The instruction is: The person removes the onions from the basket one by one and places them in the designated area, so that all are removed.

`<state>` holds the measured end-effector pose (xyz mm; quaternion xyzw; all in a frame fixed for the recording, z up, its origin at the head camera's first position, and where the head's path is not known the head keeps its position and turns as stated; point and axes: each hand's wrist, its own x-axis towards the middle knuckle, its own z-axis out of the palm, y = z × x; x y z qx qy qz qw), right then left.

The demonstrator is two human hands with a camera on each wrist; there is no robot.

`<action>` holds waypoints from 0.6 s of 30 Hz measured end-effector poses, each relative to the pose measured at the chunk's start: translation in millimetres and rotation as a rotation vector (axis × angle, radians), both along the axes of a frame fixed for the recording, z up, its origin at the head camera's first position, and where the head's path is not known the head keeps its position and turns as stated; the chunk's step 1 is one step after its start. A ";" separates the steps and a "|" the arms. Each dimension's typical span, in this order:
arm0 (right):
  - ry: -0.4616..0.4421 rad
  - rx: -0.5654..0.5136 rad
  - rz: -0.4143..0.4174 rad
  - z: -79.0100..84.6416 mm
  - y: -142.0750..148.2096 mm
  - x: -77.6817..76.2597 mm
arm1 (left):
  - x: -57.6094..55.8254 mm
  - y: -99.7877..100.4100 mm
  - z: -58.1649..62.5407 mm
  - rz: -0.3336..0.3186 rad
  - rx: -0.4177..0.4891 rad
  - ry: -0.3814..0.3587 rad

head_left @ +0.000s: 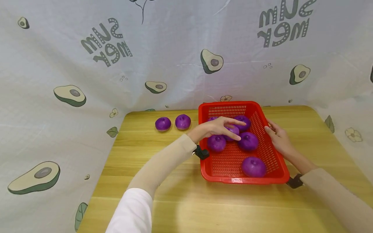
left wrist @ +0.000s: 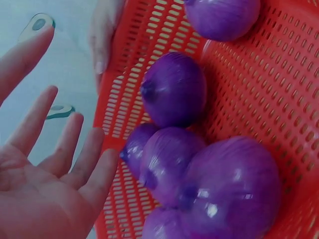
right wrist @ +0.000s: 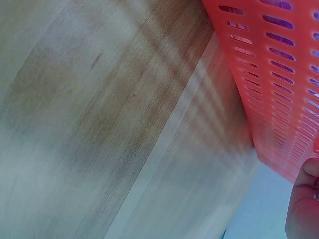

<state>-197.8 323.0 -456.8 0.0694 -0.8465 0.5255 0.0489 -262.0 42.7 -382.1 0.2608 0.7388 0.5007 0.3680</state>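
the left arm (head_left: 163, 163) reaches forward and to the person's right, in a beige sleeve (head_left: 176, 149) with white fabric (head_left: 131, 210) higher up; the left hand (head_left: 219, 126) is relaxed, its fingers (left wrist: 67, 147) spread and almost straight, the palm (left wrist: 35, 199) facing the left wrist view; the right arm (head_left: 335, 194), also sleeved in beige, slants forward and inward from the lower right corner; the right hand (head_left: 280, 139) grips, thumb (head_left: 269, 132) opposite the fingers; the right wrist view catches only part of it

basket (head_left: 221, 179) on table (head_left: 186, 210) | onions (head_left: 254, 167) in basket | two more onions (head_left: 183, 122) left of it | cloth (head_left: 175, 48) behind
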 end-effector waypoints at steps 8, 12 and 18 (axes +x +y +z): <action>-0.015 0.041 0.001 -0.5 -0.1 -1.4 | 12.5 29.1 -18.0 -0.197 -0.052 -0.044; 0.000 0.030 0.002 -0.3 -0.1 -0.7 | 19.3 40.3 -25.8 -0.242 -0.107 -0.045; 0.013 0.003 -0.007 -0.8 -0.1 0.4 | 27.6 51.4 -36.6 -0.283 -0.142 -0.033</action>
